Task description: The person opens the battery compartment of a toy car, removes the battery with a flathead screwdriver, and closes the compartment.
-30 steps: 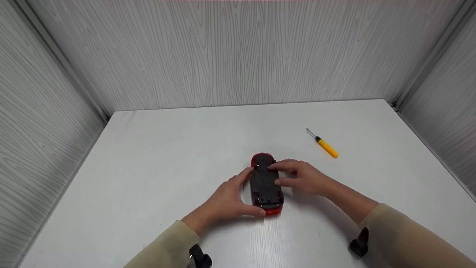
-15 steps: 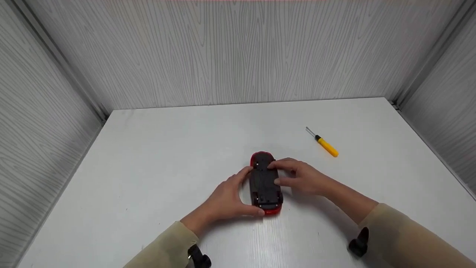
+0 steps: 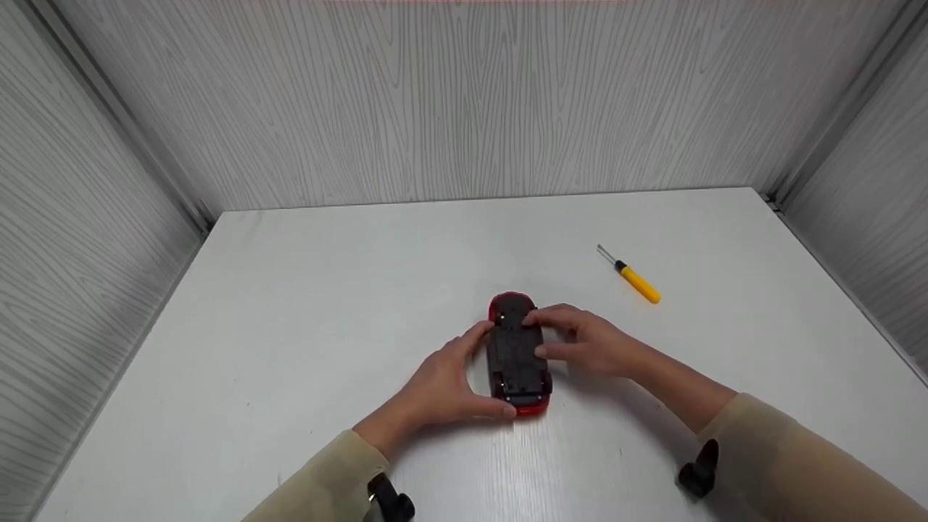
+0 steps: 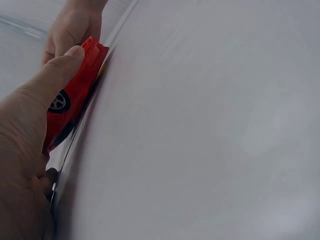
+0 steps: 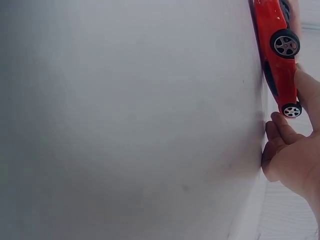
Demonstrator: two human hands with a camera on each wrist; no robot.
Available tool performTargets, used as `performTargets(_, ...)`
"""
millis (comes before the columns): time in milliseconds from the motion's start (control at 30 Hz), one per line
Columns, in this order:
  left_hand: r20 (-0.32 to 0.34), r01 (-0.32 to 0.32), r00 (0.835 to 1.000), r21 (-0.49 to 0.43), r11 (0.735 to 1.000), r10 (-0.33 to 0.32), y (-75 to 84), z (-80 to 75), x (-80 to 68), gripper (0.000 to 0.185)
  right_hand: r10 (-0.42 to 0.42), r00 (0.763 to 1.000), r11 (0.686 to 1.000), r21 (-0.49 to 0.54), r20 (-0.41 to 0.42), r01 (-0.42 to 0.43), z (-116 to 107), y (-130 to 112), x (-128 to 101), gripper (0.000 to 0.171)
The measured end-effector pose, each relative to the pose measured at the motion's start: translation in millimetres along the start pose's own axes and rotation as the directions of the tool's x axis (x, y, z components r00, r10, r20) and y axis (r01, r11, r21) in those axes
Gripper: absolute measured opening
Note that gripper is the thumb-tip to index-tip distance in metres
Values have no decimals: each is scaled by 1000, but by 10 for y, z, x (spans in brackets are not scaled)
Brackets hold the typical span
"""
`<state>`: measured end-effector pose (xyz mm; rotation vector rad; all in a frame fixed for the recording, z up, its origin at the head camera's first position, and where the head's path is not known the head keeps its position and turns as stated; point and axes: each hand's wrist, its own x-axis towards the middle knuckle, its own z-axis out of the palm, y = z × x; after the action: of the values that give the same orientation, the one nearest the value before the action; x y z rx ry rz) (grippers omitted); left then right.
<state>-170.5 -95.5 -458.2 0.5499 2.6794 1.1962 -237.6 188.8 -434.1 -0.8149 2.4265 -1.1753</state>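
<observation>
Toy car (image 3: 517, 354), red, lay upside down near the middle of the white table (image 3: 304, 326), black underside up. Your left hand (image 3: 441, 388) curled thumb and fingers round its left flank; your right hand (image 3: 591, 342) pinched the right flank, fingertips on the chassis. Resting on its roof, it could have rocked or slid if one hand let go, I judged. A yellow screwdriver (image 3: 632, 278) lay well apart at your right. Grey wood-grain walls (image 3: 464, 109) closed the table on three sides.
</observation>
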Motion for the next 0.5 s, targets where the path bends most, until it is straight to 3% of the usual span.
performTargets(167,-6,-3,1000,-3,1000,3,-6,15,17,125,-9,1000,1000,18,-26,9,1,5,4,38)
performTargets(500,0,12,1000,3,1000,-12,21,34,47,127,-28,994,999,-41,-103,24,-20,-47,-42,38)
